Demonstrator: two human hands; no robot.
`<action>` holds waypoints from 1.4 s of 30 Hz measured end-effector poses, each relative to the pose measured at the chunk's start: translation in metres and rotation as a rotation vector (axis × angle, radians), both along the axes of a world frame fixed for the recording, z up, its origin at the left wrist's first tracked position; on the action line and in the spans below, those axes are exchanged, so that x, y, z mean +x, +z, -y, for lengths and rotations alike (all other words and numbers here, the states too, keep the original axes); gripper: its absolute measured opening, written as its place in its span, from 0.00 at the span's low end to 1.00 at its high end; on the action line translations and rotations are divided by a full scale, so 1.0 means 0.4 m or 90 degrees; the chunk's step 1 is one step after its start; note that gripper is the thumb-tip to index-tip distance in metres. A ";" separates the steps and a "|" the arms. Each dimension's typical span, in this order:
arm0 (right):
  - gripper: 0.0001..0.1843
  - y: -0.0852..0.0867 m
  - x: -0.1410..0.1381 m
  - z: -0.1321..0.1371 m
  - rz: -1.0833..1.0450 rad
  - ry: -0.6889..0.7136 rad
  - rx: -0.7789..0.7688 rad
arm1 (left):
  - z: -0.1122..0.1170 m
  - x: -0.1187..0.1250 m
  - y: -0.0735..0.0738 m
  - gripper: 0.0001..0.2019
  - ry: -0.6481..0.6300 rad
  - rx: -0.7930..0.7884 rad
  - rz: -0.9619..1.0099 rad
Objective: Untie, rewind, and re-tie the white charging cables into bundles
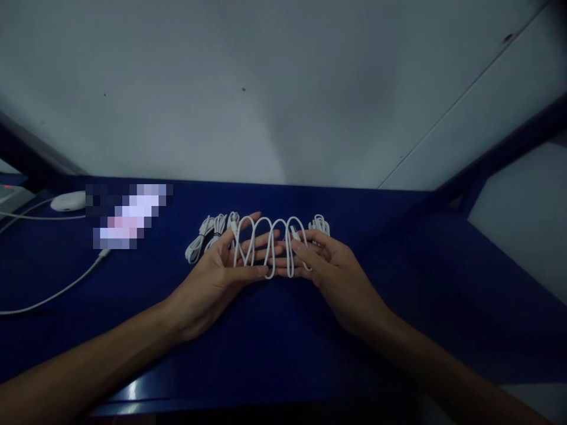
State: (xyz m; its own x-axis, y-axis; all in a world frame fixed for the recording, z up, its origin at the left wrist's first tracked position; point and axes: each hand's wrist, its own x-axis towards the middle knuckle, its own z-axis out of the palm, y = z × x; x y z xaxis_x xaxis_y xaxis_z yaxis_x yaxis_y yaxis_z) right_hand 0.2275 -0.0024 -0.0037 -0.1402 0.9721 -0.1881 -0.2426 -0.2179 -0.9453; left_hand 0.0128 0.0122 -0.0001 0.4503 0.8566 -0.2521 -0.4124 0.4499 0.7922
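Note:
A white cable (pixel 271 245) hangs in several loose loops across both of my hands, above the blue table. My left hand (pixel 225 260) cradles the left end of the loops, thumb over the cable and fingers beneath. On the other side my right hand (pixel 325 254) grips the right end, its thumb near a connector plug (pixel 295 234). Behind my left hand lie coiled white cables (pixel 201 239), bound with dark ties. Another coiled white cable (pixel 319 223) rests just beyond my right hand, partly covered by it.
On the left are a blurred-out lit screen (pixel 128 218) with a white cord (pixel 66 301) plugged in, a white rounded device (pixel 68 201) and a power strip (pixel 15 198). A pale wall panel (pixel 266 88) rises behind the blue table (pixel 274 342).

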 end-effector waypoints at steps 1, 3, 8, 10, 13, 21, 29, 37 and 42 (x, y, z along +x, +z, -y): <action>0.10 0.002 -0.002 -0.002 -0.005 -0.004 -0.009 | 0.000 0.000 0.004 0.54 0.006 -0.003 -0.002; 0.10 0.011 -0.009 -0.005 -0.016 -0.008 -0.033 | 0.001 0.000 0.013 0.56 0.020 -0.006 -0.010; 0.11 0.042 -0.023 -0.007 -0.019 -0.001 -0.069 | 0.001 -0.005 0.014 0.58 0.057 0.009 -0.028; 0.11 0.047 -0.027 -0.008 -0.017 -0.001 -0.075 | 0.000 -0.009 0.009 0.57 0.067 0.014 -0.030; 0.10 0.042 -0.028 -0.010 -0.022 -0.007 -0.080 | -0.002 -0.010 0.005 0.54 0.074 0.016 -0.034; 0.09 0.017 -0.024 -0.008 -0.066 -0.039 -0.066 | -0.007 -0.002 0.026 0.39 0.098 -0.042 0.063; 0.12 -0.006 -0.020 0.006 -0.046 -0.030 -0.044 | -0.015 -0.005 0.027 0.35 0.082 -0.099 0.142; 0.12 -0.016 -0.018 0.008 -0.061 -0.034 -0.027 | -0.018 -0.003 0.026 0.32 0.074 -0.096 0.147; 0.13 -0.021 -0.015 0.006 -0.063 -0.021 -0.023 | -0.018 -0.003 0.024 0.33 0.071 -0.088 0.126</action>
